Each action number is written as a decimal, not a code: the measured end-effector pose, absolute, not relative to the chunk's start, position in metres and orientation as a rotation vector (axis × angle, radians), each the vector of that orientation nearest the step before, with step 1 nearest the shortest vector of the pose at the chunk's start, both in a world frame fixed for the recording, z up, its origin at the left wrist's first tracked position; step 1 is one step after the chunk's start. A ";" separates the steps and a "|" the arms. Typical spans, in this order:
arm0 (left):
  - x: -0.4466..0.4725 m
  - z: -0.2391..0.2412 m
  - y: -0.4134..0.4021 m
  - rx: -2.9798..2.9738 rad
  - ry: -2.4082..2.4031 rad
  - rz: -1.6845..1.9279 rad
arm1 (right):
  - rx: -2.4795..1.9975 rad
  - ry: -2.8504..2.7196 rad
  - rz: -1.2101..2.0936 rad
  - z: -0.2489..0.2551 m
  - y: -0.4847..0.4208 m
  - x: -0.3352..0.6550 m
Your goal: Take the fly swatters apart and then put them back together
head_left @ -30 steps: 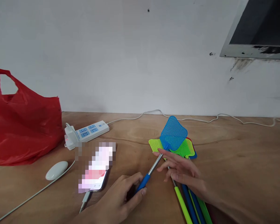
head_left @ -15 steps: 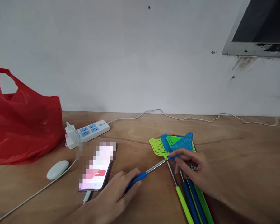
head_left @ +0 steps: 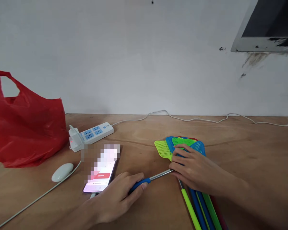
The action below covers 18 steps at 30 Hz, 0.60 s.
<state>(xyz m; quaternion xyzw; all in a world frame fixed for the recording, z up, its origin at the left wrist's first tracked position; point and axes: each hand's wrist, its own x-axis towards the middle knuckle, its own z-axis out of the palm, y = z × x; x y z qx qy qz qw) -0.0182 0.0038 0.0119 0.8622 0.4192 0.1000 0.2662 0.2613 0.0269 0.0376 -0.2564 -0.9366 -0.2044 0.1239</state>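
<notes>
My left hand [head_left: 121,198] is wrapped round the blue grip of a fly swatter [head_left: 162,174] with a silvery metal shaft. The shaft points right, into the curled fingers of my right hand [head_left: 190,166], which closes over its head end. Part of a blue perforated head [head_left: 198,147] shows behind those fingers. Beneath my right hand lies a pile of other fly swatters with yellow-green, blue, green and red heads; the yellow-green swatter [head_left: 162,149] is leftmost. Their coloured grips run toward the table's near edge, partly covered by my right wrist.
Left of my left hand lies a lit phone [head_left: 103,175] with a cable plugged in. Behind it is a white power strip [head_left: 96,135], its cord running along the wall. A white mouse-shaped object [head_left: 62,172] and a red plastic bag [head_left: 31,127] stand farther left on the wooden table [head_left: 134,143].
My right hand has turned from a fingertip pinch to a fuller grasp over the swatter's head end, palm lower. The blue head has tipped down to the right. My left hand keeps its hold.
</notes>
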 end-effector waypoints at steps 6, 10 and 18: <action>-0.014 0.033 0.003 2.452 1.155 0.110 | -0.697 -2.698 -0.763 0.032 0.028 0.253; -0.006 0.034 0.003 2.557 1.153 0.127 | -0.636 -2.657 -0.794 0.034 0.023 0.243; -0.028 0.028 -0.001 2.572 1.170 0.118 | -0.646 -2.554 -0.681 0.027 0.028 0.261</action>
